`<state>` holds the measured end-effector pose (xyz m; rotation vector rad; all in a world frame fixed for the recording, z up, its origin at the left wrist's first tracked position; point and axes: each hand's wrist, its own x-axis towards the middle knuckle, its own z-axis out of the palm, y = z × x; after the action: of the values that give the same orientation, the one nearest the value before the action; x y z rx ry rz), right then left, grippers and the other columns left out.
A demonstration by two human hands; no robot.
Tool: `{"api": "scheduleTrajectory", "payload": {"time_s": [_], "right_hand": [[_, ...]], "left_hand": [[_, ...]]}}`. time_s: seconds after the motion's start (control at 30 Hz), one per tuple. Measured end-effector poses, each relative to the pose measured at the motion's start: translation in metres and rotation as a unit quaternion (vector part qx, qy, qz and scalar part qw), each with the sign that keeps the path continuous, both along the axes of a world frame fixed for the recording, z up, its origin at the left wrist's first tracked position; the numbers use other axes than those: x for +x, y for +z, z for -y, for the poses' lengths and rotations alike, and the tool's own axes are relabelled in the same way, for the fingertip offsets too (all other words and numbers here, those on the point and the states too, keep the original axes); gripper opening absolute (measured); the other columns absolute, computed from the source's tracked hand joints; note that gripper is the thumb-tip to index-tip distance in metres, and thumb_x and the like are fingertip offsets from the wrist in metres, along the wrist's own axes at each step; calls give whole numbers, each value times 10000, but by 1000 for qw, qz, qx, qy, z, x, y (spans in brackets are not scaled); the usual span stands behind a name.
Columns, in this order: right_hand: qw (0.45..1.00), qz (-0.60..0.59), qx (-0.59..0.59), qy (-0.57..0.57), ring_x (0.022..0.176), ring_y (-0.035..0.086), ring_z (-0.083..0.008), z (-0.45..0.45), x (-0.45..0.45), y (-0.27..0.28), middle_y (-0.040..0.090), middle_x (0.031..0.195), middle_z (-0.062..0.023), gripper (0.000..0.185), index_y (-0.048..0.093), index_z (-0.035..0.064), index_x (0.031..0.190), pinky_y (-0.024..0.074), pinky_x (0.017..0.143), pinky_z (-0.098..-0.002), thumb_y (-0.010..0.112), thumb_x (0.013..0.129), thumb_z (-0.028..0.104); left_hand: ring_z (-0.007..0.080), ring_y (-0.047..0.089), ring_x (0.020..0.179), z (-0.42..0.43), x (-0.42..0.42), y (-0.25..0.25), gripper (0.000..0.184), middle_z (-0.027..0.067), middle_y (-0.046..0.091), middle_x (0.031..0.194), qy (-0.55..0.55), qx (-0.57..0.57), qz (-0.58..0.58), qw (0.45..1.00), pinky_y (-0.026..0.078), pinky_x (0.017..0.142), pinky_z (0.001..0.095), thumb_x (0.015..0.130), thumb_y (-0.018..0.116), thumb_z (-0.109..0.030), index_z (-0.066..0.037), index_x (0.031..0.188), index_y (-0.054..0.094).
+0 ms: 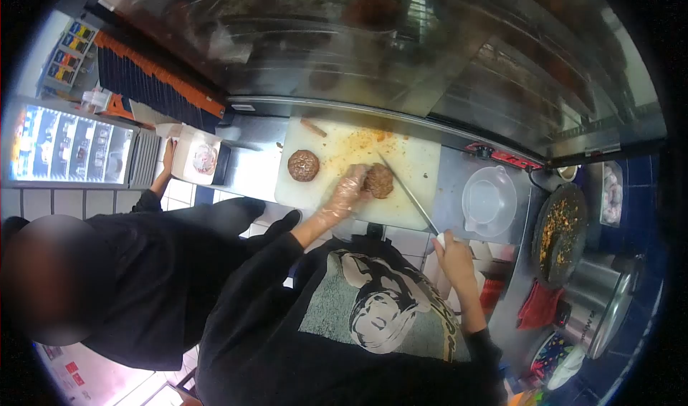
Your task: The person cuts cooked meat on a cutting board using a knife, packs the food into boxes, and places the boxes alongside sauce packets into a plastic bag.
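In the head view my left hand (347,192), in a clear plastic glove, grips the left side of a browned burger patty (379,181) on the white cutting board (423,144). My right hand (456,255) is closed around the white handle of a long knife (412,194). Its blade slants up and left over the board, passing close along the patty's right side; whether it touches cannot be made out. A second burger patty (303,165) lies whole at the board's left. Above it rests a small brown strip (313,127), and orange-yellow crumbs (369,141) are scattered near the board's back edge.
Right of the board stands a clear plastic bowl (489,200), then a dark pan (559,235) with chopped food and a steel pot (598,302). A metal hood (344,40) overhangs the counter. At left, another person (136,284) reaches toward a white container (193,155).
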<state>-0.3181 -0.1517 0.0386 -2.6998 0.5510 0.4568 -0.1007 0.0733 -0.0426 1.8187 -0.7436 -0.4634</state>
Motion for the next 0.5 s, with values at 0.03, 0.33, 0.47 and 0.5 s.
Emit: {"api": "scheduleTrajectory", "payload": {"time_s": [0.03,0.33,0.47,0.5], "right_hand": [[1000,0,1,7,718,614,-448,0,-1,1,620,728,-257,351,513,7,989,479,629,-527,533,917,350],[995,45,61,-58,706,606,-466,-1,-16,14,620,735,-268,352,506,-3,992,459,622,-538,535,920,340],[994,33,108,-12,690,603,-467,-22,-14,-11,618,719,-262,334,503,8,971,464,612,-533,550,914,334],[993,18,116,12,685,603,-469,-27,-18,-14,615,713,-266,332,500,13,965,466,609,-530,556,911,336]], "left_hand": [[163,524,988,6,-7,-2,564,68,502,1080,17,-26,-44,999,468,859,317,724,679,83,-18,1222,434],[418,468,1132,-46,22,32,819,257,428,1283,264,304,332,853,366,968,489,655,783,-257,1,1322,386],[401,499,1056,-92,44,10,787,256,491,1176,256,198,290,901,378,924,488,648,767,-196,42,1296,388],[401,499,1056,-87,29,4,787,256,491,1176,256,199,276,905,378,924,488,648,767,-196,42,1296,388]]}}
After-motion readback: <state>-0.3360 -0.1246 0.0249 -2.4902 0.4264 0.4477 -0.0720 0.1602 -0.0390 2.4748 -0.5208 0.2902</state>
